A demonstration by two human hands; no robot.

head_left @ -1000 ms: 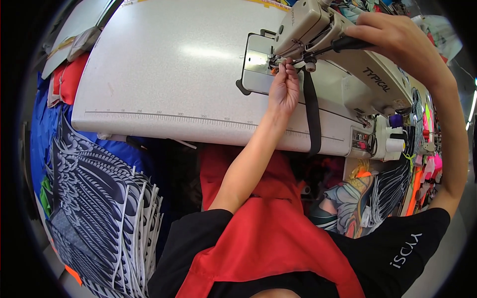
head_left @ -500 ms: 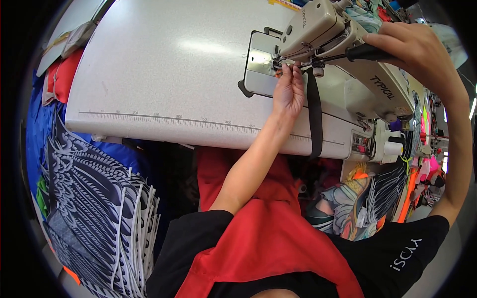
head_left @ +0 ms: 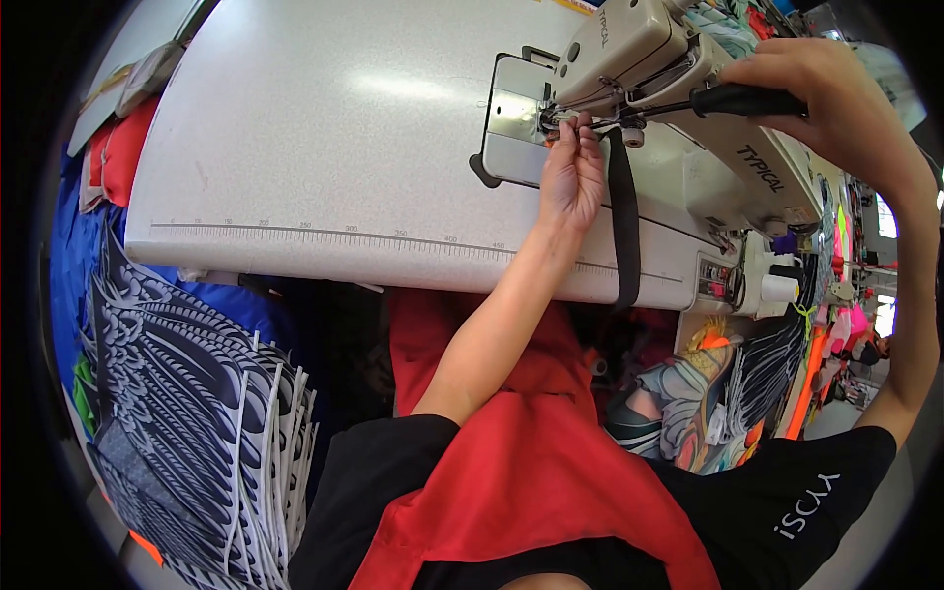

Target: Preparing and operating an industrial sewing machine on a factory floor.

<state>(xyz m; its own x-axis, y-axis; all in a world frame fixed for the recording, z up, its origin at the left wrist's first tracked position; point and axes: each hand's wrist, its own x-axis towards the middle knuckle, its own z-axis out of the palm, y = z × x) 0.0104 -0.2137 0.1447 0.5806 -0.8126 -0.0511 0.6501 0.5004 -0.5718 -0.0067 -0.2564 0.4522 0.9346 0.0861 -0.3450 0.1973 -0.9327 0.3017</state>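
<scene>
A pale sewing machine (head_left: 629, 44) stands at the far right of the table. My left hand (head_left: 573, 182) reaches up to its needle area, fingertips pinched together beside the presser foot. What those fingertips hold, if anything, is too small to make out. My right hand (head_left: 836, 108) grips a screwdriver (head_left: 742, 99) by its black handle. Its thin shaft points left toward the needle area, just above my left fingertips. A black strap (head_left: 624, 216) hangs from near the foot down over the table's front edge. The metal needle plate (head_left: 516, 116) lies left of my fingers.
The white table (head_left: 295, 167) carries a printed ruler along its front edge. Stacked patterned fabric pieces (head_left: 187, 393) hang at the left. More printed fabric (head_left: 678, 403) lies below the table at the right. A white thread spool (head_left: 780, 288) sits by the table's right end.
My right hand has shifted its hold on the screwdriver, so more of the black handle shows. My left hand stays by the presser foot, its fingers barely moved.
</scene>
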